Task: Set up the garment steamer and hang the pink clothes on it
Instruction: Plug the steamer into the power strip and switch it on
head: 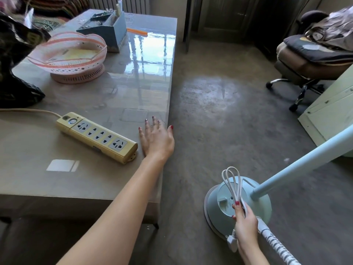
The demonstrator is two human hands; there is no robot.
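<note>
a: steamer (238,203) sits on the floor beside the worktop (95,178). right hand (245,224) holds its coiled cord (232,182).
b: left hand (156,138) flat, fingers spread, near power strip (97,136). cord looks limp and light; take it by the plug (231,240).

Coiled cord (234,185) in right hand (245,224)

Legible text: none. Power strip (97,137) on the surface (114,96): sockets and a switch, no readable marking. Steamer base (225,203): faint marks, too small to read.
</note>
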